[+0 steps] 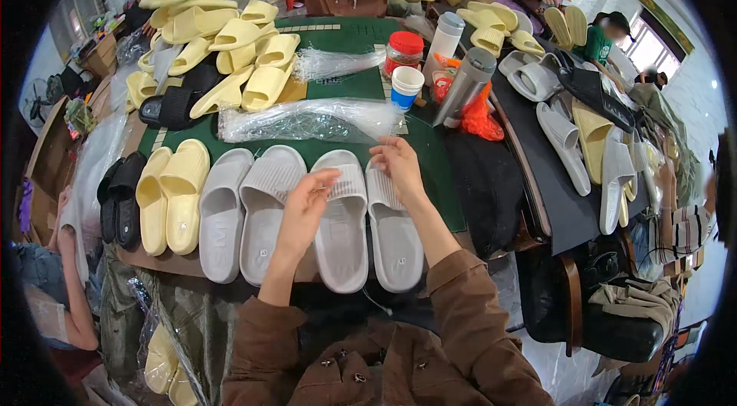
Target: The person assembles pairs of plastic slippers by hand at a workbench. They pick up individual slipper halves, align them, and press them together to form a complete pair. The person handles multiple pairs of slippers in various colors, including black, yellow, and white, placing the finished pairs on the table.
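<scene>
Side by side before me lie grey slippers: one at the left (223, 214), a second (257, 241), a third (342, 241) and a fourth (395, 248). My left hand (305, 210) hovers over the edge of the third slipper, its fingers bent but apart. Over the toe of the fourth, my right hand (401, 169) has thumb and fingers brought together; anything between them is too small to make out. A stack of clear plastic bags (307, 120) lies just beyond the slippers, its right end close to my right hand.
Yellow slippers (183, 198) and black slippers (123, 198) stand left of the grey ones. A yellow pile (269, 72) rises beyond. A paper cup (406, 89), red-lidded jar (404, 53) and steel flask (467, 87) stand at the far right. Several people work around the table.
</scene>
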### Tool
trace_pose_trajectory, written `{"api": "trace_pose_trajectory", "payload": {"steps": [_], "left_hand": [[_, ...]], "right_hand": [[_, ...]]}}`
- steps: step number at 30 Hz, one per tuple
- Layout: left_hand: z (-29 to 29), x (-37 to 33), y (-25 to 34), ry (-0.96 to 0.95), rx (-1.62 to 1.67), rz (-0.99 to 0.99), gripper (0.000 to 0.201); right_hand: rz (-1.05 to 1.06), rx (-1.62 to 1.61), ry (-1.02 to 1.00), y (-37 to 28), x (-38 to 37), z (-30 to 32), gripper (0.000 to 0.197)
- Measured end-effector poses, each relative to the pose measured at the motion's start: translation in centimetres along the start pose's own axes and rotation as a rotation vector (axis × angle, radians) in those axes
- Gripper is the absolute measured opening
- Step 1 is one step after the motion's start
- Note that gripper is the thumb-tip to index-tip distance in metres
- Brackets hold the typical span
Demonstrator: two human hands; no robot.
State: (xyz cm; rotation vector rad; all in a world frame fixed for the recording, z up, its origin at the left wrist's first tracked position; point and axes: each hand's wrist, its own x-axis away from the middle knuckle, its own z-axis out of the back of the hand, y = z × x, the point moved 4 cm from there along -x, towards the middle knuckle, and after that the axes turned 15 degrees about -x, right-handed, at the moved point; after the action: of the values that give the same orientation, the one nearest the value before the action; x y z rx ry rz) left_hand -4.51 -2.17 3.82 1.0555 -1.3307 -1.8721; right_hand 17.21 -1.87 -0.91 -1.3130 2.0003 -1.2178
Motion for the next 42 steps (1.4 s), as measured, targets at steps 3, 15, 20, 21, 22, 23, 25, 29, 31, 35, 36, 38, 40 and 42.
{"api": "trace_pose_trajectory", "payload": {"steps": [3, 15, 20, 21, 22, 23, 25, 29, 31, 35, 36, 38, 40, 42], "left_hand": [[-0.4, 0.9, 0.9, -0.073, -0.26, -0.142, 0.033], [-1.7, 4.8, 2.8, -0.129, -1.009, -0.603, 0.029], [-1.8, 6.0, 2.5, -0.163, -0.872, -0.556, 0.024], [-1.9, 6.3, 2.7, -0.162, -0.764, -0.491, 0.024], [-1.8, 6.5, 2.8, -0.157, -0.658, -0.426, 0.025], [-1.2, 6.8, 2.9, -0.134, -0.493, -0.308, 0.027], [-0.3, 7.5, 2.9, -0.08, -0.16, -0.072, 0.034], [0.2, 7.4, 2.5, 0.011, 0.211, 0.138, 0.035], [-1.3, 7.4, 2.6, -0.137, 0.054, 0.257, 0.037], [-3.9, 7.9, 2.1, -0.344, -0.151, 0.366, 0.029], [-4.3, 7.9, 2.3, -0.36, -0.204, 0.37, 0.029], [-5.0, 8.1, 2.4, -0.405, -0.275, 0.376, 0.026], [-5.4, 8.2, 2.7, -0.413, -0.357, 0.295, 0.025], [-5.6, 8.3, 3.2, -0.397, -0.406, 0.265, 0.023]], "right_hand": [[0.058, 0.079, -0.025, -0.3, -0.2, 0.7, 0.038], [0.255, 0.16, 0.01, -4.7, 4.6, 0.9, 0.034], [0.263, 0.082, 0.012, -5.2, 6.8, 2.6, 0.022], [0.258, 0.064, 0.012, -5.4, 7.2, 3.1, 0.019], [0.257, 0.062, 0.03, -5.6, 7.7, 3.5, 0.014], [0.268, 0.086, 0.024, -6.0, 8.5, 3.8, 0.013], [0.251, 0.109, 0.036, -6.3, 9.6, 4.4, 0.012], [0.154, 0.181, -0.055, -5.9, 12.8, 3.4, 0.011], [0.129, 0.236, -0.137, -5.3, 13.8, 2.0, 0.011], [0.016, 0.379, -0.403, -5.6, 15.8, -3.0, 0.021], [-0.041, 0.347, -0.415, -5.4, 16.3, -4.1, 0.024], [-0.074, 0.243, -0.406, -4.1, 16.1, -4.0, 0.022], [-0.101, 0.156, -0.375, -2.9, 15.6, -3.4, 0.017], [-0.079, 0.197, -0.323, -2.8, 15.1, -2.8, 0.017]]}}
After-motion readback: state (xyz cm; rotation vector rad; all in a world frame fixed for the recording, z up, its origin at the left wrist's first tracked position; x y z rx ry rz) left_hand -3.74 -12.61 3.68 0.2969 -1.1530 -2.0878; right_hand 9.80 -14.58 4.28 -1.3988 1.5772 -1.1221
